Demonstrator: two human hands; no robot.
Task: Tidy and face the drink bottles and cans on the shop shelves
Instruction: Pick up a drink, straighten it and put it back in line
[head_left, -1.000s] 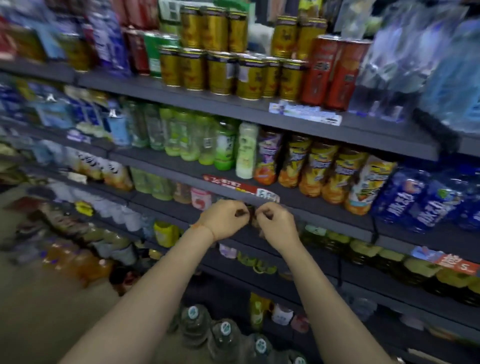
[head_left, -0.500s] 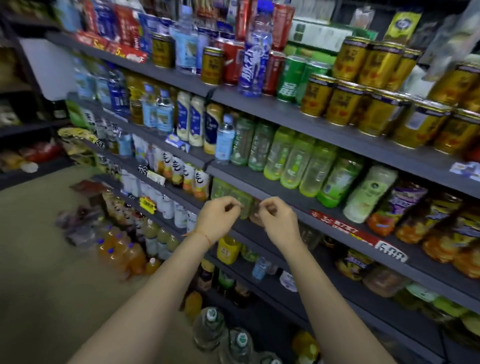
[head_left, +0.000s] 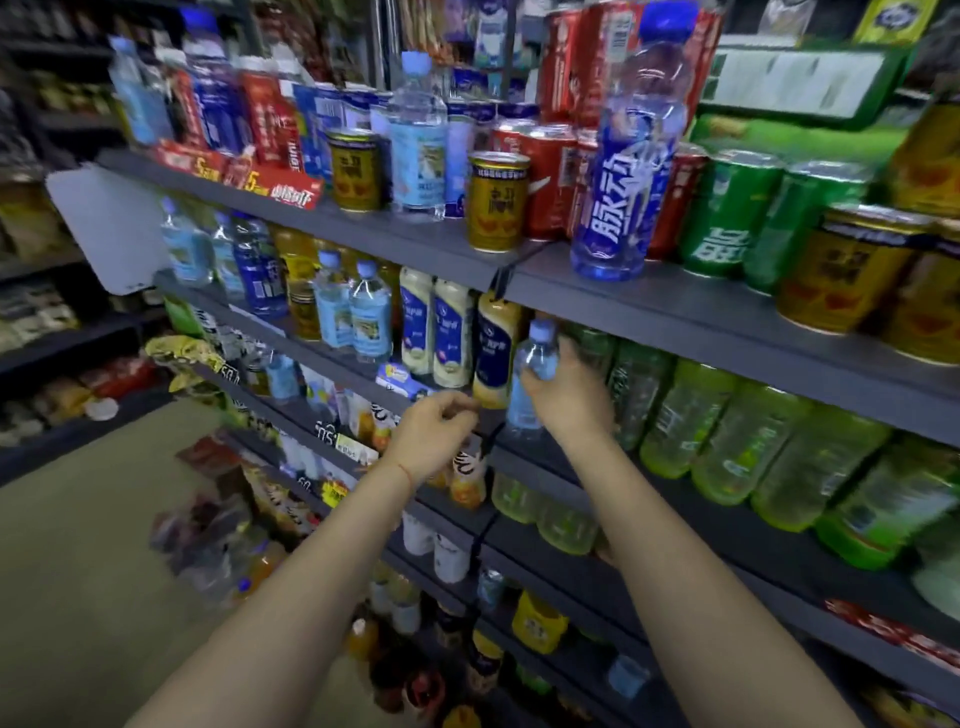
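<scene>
Left hand (head_left: 434, 434) hung loosely curled, grasping nothing, just below-left of the right. Right hand (head_left: 569, 397) gripped a small clear water bottle (head_left: 532, 382) with a blue cap, standing upright at the shelf edge (head_left: 571, 467) between cream bottles (head_left: 452, 332) and green tea bottles (head_left: 685, 415). Judged step: repositioning a misplaced bottle. Next move likely requires lifting it clear without knocking its neighbours.

Two hands reach in, the left hand (head_left: 434, 434) and the right hand (head_left: 569, 397). On the second shelf stand three cream-coloured bottles with blue labels (head_left: 451, 332). To their right, five pale green bottles (head_left: 748, 441) can be counted. Up top stands one tall blue sports-drink bottle (head_left: 631, 171); two green cans (head_left: 727, 218) show beside it.
</scene>
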